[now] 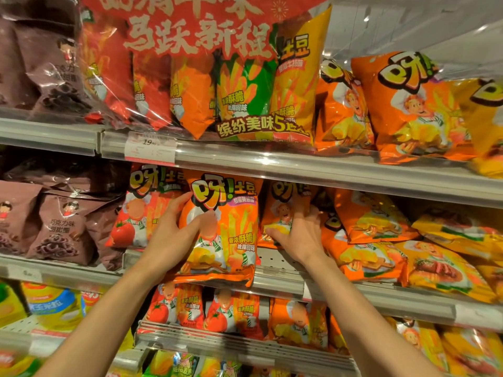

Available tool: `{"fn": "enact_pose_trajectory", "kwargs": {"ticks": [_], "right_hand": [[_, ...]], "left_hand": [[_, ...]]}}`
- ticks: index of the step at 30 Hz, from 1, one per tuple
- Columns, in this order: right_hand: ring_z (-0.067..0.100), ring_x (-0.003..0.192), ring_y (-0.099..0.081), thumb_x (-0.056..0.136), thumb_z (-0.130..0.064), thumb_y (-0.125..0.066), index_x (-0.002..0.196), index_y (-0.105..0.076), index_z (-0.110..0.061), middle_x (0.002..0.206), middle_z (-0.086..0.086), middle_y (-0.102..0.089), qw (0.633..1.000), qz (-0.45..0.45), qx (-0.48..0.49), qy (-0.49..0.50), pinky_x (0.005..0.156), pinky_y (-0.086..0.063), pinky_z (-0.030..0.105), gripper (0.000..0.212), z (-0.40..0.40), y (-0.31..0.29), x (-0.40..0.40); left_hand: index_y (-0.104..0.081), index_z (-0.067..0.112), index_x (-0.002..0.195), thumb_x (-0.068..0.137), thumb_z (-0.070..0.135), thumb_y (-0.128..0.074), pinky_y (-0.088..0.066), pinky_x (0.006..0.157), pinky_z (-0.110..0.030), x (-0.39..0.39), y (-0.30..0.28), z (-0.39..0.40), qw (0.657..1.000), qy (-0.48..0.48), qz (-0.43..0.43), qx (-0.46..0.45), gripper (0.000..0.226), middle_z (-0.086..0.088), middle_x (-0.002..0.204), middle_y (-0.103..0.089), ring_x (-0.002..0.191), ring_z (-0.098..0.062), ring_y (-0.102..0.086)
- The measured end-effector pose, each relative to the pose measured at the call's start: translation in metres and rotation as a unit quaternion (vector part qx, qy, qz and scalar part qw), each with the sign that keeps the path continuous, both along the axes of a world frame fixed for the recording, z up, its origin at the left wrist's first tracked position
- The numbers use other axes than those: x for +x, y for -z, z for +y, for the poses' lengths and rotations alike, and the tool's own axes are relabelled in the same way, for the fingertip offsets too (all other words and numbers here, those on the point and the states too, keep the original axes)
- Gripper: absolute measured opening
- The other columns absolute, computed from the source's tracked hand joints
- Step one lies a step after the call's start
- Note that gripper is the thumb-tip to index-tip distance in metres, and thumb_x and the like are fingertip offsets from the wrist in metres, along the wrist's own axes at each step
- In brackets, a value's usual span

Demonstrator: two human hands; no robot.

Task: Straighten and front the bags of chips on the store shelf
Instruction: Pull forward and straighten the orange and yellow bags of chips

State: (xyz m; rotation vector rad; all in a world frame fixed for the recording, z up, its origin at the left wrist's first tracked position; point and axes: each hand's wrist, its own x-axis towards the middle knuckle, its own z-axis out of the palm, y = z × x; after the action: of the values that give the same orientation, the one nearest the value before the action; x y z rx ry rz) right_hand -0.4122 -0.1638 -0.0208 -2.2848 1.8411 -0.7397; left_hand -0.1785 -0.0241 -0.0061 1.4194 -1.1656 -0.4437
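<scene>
While it stands upright at the front edge of the middle shelf [277,278], its bottom overhanging the rail, the orange chip bag [226,229] is held by the left hand [174,238], whose thumb presses its face and whose fingers curl round its left edge. Just beyond those fingers stands a tomato-flavour bag [138,213]. The right hand [296,235] grips a second orange bag [283,210] set further back, fingers curled over its front. Past the right fingertips, more orange and yellow bags [375,221] lie slumped and tilted.
</scene>
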Motion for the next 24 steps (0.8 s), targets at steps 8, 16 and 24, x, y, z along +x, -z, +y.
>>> {"fn": "enact_pose_trajectory", "kwargs": {"ticks": [8,16,24], "right_hand": [[0.043,0.144,-0.023,0.088,-0.063,-0.059,0.159,0.002,-0.019,0.158,0.026,-0.016,1.0,-0.008,-0.03,-0.003,0.117,-0.026,0.048,0.104,-0.014,0.009,0.007],[0.035,0.152,-0.011,0.096,-0.055,-0.053,0.156,-0.026,-0.021,0.165,0.015,-0.008,0.982,-0.182,0.018,-0.042,0.121,-0.019,0.043,0.074,-0.003,-0.017,-0.01],[0.005,0.116,-0.06,0.095,-0.052,-0.057,0.153,-0.031,-0.021,0.136,-0.007,-0.06,0.914,-0.355,0.117,-0.16,0.107,-0.045,0.033,0.071,0.045,-0.032,-0.058]], "left_hand": [[-0.039,0.04,0.148,0.081,0.06,-0.071,-0.039,0.105,-0.035,-0.003,-0.001,0.001,1.0,0.005,-0.006,-0.002,0.076,0.014,0.148,-0.048,0.134,-0.011,-0.046],[-0.037,0.038,0.149,0.085,0.055,-0.068,-0.034,0.099,-0.028,-0.022,-0.002,0.0,1.0,0.009,-0.016,-0.006,0.073,0.018,0.147,-0.044,0.132,-0.004,-0.041],[-0.036,0.024,0.15,0.093,0.04,-0.066,-0.031,0.092,-0.013,-0.091,-0.003,-0.041,0.999,0.04,-0.018,-0.011,0.067,0.017,0.136,-0.042,0.124,0.003,-0.036]]}}
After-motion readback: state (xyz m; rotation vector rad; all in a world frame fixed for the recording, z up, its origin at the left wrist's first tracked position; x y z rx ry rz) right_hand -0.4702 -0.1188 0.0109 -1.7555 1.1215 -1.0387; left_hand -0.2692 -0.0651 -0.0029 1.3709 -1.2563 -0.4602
